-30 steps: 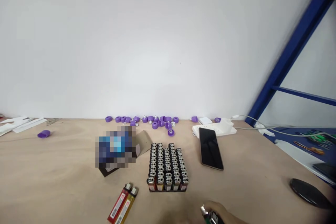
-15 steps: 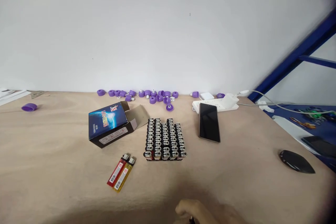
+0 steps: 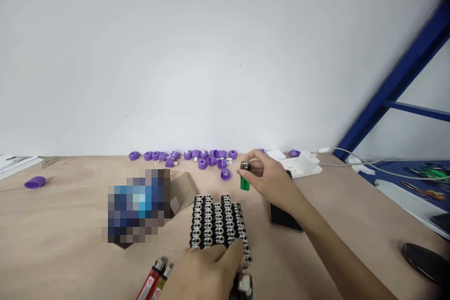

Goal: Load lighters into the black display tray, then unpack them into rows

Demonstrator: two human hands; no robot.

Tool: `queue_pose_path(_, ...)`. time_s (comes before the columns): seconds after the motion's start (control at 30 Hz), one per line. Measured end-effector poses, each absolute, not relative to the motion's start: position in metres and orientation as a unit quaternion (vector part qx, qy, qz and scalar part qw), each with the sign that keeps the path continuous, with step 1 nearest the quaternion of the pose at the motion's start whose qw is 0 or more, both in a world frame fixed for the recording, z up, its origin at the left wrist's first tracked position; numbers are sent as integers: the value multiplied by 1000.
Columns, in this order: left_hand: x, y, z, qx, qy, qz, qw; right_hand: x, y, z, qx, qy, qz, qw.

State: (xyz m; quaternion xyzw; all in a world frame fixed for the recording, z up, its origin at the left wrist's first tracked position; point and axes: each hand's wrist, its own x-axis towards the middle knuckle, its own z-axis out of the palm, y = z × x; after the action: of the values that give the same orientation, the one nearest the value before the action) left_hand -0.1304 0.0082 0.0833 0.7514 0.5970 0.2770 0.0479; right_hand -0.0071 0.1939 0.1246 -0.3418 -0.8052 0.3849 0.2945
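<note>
Your right hand is raised over the surface, its grip closed on a green lighter (metal head up, long axis near vertical, held at the head end between thumb and fingers). The lighter hangs beyond the far right corner of the block of lighters, whose rows run away from you. Of your two hands, the right is the nearer to it, since it holds it.

Your left hand is curled over the near right corner of that block. A lighter head shows just beside the hand at the bottom edge of the view; you cannot tell whether this grip is closed on it.

Around these: a phone under your right wrist, purple caps along the wall, a pixelated box left of the block, and red and yellow lighters by your left hand.
</note>
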Motion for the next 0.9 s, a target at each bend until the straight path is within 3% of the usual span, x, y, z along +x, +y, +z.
queue_pose_path(0.13, -127, 29, 73, 769, 584, 216, -146, -16, 201, 108, -331, -833, 370, 245)
queue_pose_path(0.23, -125, 35, 60, 767, 566, 211, -217, -14, 204, 103, -326, -852, 353, 206)
queue_pose_path(0.57, -135, 35, 50, 819, 511, 141, -220, -4, 196, 114, -259, -904, 330, 84)
queue_pose_path(0.9, -137, 33, 46, 822, 509, 151, -205, -6, 196, 108, -251, -912, 315, 74)
